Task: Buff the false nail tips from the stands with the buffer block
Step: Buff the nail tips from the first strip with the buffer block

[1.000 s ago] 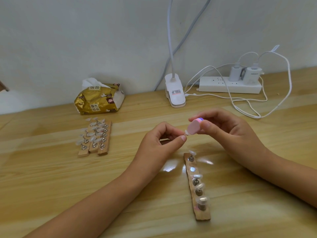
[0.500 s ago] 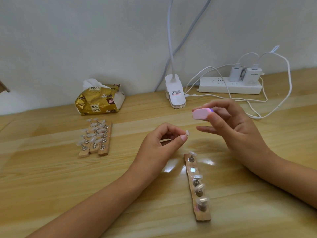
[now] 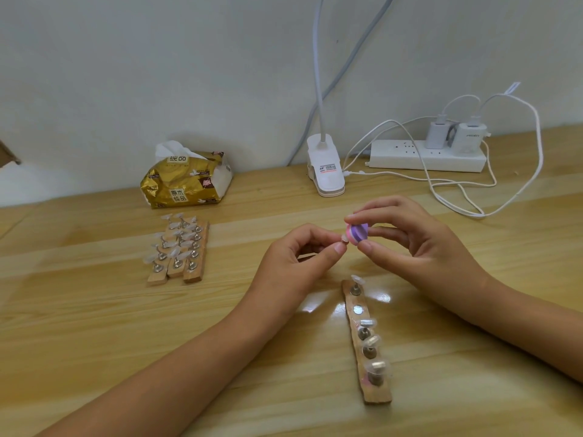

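wooden table (image 3: 94,326) against a white wall (image 3: 157,74), 3 nail stands (image 3: 176,250) at left.

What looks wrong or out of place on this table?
One gap: on the near wooden stand, the second spot from its far end shows only a bare silver disc, nothing on it. Its nail tip is likely the one the left hand pinches against the buffer block in the right hand.
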A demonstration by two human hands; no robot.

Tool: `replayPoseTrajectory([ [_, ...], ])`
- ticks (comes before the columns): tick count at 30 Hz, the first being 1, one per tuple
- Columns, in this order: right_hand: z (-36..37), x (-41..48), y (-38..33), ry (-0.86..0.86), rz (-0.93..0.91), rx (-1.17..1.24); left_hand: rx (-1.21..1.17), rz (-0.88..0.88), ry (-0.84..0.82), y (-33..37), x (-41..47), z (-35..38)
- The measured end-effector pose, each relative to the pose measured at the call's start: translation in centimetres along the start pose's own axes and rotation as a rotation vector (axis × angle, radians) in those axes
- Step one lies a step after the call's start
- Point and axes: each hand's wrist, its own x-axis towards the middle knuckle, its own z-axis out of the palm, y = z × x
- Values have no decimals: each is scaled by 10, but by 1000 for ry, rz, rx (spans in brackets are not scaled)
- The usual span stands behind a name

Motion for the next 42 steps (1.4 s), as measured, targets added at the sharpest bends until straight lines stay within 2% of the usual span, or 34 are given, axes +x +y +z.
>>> replayPoseTrajectory([
  [3, 2, -2, -1, -22, -92, -86, 2, 9, -8, 0, -1, 1],
  [7, 0, 0, -3, 22, 6, -13, 16, 0, 1, -1, 0, 1],
  [11, 2, -1, -3, -7, -80, -91, 29, 7, -22, 0, 0, 0],
  [14, -1, 0, -3, 14, 20, -53, 33, -3, -12, -1, 0, 1],
  [18, 1, -2, -4, -14, -115, -193, 26, 11, -32, 2, -1, 2],
  [21, -1, 0, -2, 10, -3, -105, 42, -3, -24, 1, -1, 1],
  [25, 0, -1, -2, -22, -22, -110, 43, 6, -51, 3, -2, 1],
  [28, -2, 0, -1, -6, 74, -23, 42, -10, -41, 3, -2, 2],
  [32, 1, -1, -4, -23, -18, -131, 46, 0, -46, 3, -2, 3],
  [35, -1, 1, -3, -11, 102, -27, 52, -16, -40, 2, -1, 3],
  [39, -4, 0, -3, -1, 68, -90, 51, -2, -62, 2, -3, 3],
  [42, -4, 3, -3, 34, 114, 18, 42, -11, -33, 2, -1, 3],
])
